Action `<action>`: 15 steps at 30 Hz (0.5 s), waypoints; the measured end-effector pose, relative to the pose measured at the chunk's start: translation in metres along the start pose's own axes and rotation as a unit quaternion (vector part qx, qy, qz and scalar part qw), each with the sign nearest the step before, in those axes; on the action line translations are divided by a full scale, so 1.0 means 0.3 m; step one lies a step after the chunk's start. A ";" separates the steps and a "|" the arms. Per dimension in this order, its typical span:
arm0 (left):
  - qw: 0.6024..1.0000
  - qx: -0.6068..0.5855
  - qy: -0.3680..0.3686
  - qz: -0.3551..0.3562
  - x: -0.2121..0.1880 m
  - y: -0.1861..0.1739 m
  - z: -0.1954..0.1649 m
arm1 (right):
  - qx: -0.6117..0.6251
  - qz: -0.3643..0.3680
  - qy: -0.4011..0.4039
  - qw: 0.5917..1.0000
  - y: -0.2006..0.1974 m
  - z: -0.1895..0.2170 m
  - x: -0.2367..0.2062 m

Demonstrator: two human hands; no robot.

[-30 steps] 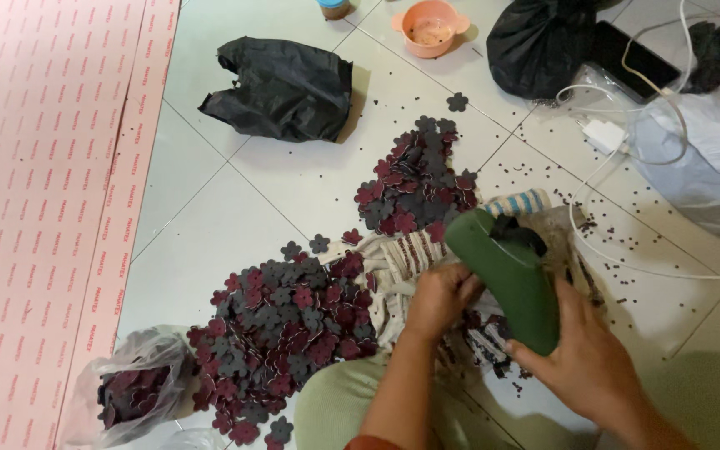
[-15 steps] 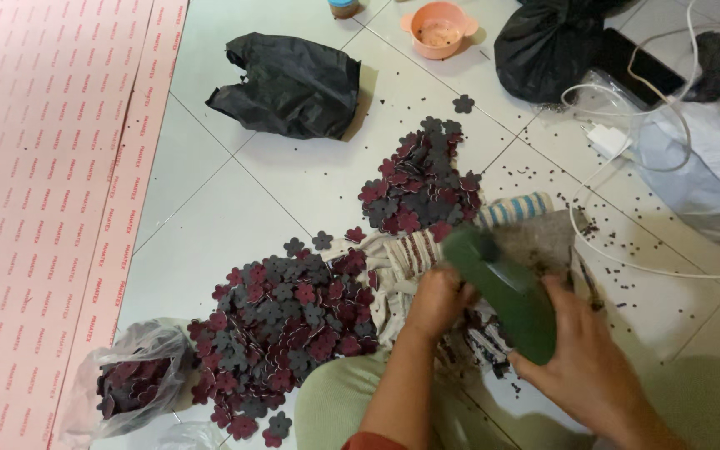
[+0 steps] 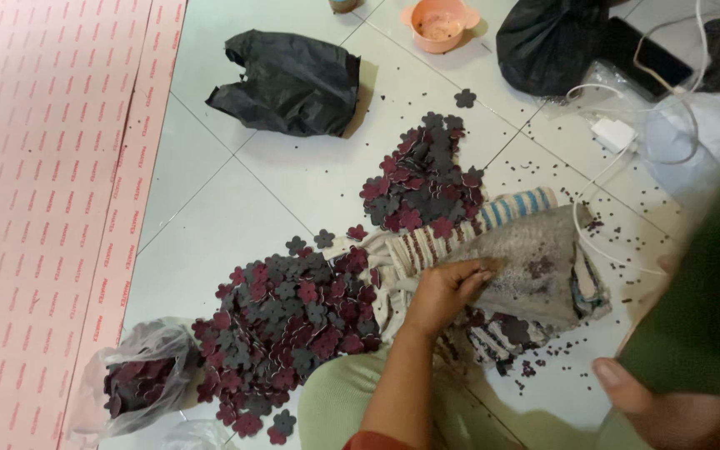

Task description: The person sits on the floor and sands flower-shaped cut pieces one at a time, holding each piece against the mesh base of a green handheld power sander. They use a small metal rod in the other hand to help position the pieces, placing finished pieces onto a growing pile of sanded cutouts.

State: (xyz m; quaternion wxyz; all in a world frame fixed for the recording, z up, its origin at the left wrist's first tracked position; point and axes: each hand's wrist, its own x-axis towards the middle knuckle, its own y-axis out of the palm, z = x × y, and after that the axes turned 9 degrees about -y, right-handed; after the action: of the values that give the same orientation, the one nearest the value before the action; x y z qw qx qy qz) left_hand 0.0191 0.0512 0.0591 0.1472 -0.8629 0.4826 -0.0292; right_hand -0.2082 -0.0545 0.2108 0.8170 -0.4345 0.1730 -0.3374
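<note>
My left hand (image 3: 447,292) presses down on a folded striped cloth mat (image 3: 535,267) on the tiled floor, fingers pinching its grey flap. My right hand (image 3: 660,408) holds a dark green tool (image 3: 702,325) raised close to the camera at the right edge, large and blurred. A pile of dark red and grey flower-shaped cutouts (image 3: 293,317) lies just left of my left hand. A second pile of cutouts (image 3: 422,183) sits beyond the mat. Small dark punched bits (image 3: 627,208) are scattered around the mat.
A clear plastic bag with cutouts (image 3: 131,383) lies at the bottom left. A black plastic bag (image 3: 289,79) and a larger black bag (image 3: 556,42) lie farther off, with an orange bowl (image 3: 439,23). White cables and a charger (image 3: 614,133) lie at right. Pink foam sheets (image 3: 39,200) cover the left.
The green tool has been lifted from over the mat up toward the camera at the right. My left hand has stayed on the mat, whose grey flap is now uncovered.
</note>
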 end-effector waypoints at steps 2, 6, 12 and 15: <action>1.000 0.000 0.009 -0.008 0.009 0.009 0.017 | 0.004 0.012 -0.004 1.000 0.104 -0.013 0.028; 0.994 0.105 0.027 -0.024 0.017 0.012 0.057 | -0.047 0.120 0.028 0.991 0.257 -0.067 0.033; 0.995 -0.051 -0.089 0.010 -0.001 0.018 0.066 | 0.009 0.121 0.132 0.984 0.236 -0.097 -0.013; 0.991 -0.109 -0.083 0.002 0.007 0.021 0.073 | -0.028 0.135 0.133 0.982 0.200 -0.103 -0.025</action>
State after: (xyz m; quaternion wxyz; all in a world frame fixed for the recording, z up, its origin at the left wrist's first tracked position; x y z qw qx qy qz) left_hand 0.0192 0.0513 0.0362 0.0920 -0.8721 0.4709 0.0958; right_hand -0.2073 -0.0438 0.1438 0.8123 -0.3813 0.3462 -0.2739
